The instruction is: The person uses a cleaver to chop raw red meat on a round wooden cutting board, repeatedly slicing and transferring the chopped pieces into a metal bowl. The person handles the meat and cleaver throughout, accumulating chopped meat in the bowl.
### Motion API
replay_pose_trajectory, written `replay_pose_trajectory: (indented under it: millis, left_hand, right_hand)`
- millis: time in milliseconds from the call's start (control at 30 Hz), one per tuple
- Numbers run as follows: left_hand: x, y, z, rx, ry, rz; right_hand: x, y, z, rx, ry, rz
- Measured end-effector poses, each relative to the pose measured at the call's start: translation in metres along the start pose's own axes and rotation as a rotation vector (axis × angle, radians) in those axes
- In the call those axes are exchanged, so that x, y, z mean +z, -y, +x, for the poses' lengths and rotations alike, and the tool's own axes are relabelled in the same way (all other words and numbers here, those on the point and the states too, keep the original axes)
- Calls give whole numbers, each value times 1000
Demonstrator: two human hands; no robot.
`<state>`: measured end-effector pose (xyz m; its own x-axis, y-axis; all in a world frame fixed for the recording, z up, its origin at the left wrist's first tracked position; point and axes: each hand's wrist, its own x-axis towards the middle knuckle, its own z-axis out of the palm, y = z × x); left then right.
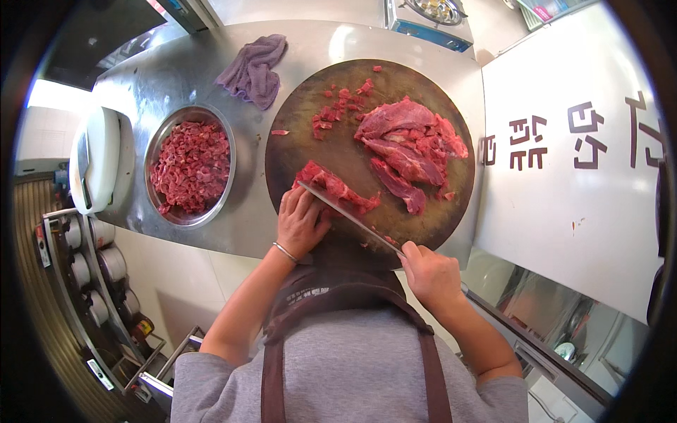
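On the round wooden chopping block [338, 143] lies a strip of raw red meat [344, 187] close to its front edge. My left hand [300, 219] presses on the near side of this strip, fingers bent over it. A knife [351, 218] slants across the strip, its blade reaching to the left fingertips. Its handle is enclosed by my right hand [431, 272], at the front right of the block. Larger pieces of raw meat [407, 140] are heaped on the block's right half. Small diced meat [338, 108] is scattered toward the back left.
Left of the block, an oval metal tray [231, 182] holds a heap of diced meat. A purple cloth [259, 69] lies behind it on the steel table [174, 79]. White cutting boards [103, 158] with a knife on top stand at the far left. A gas stove [431, 24] is beyond the block.
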<state>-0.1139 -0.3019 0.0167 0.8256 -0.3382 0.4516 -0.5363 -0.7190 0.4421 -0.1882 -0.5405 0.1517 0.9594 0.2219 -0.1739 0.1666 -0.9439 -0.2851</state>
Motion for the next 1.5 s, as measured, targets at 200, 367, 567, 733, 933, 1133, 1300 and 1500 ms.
replay_pose_trajectory:
  millis: [200, 367, 567, 733, 933, 1133, 1300, 1500]
  left_hand:
    - [3, 1, 5, -48, 25, -14]
    - [7, 2, 3, -55, -7, 29]
    - [4, 0, 6, -81, 39, 24]
    - [3, 5, 4, -49, 43, -28]
    - [5, 2, 4, -75, -9, 44]
    - [1, 6, 4, -98, -7, -113]
    - [-26, 6, 43, 23, 173, -164]
    - [-28, 13, 92, 350, 729, 78]
  right_hand:
    - [30, 12, 52, -64, 89, 12]
    - [48, 32, 94, -107, 62, 60]
    - [37, -2, 45, -31, 113, 15]
    - [63, 30, 98, -110, -31, 59]
    - [48, -11, 46, -47, 38, 49]
    - [5, -56, -10, 208, 63, 241]
    - [33, -75, -55, 650, -239, 479]
    - [60, -96, -39, 740, -513, 400]
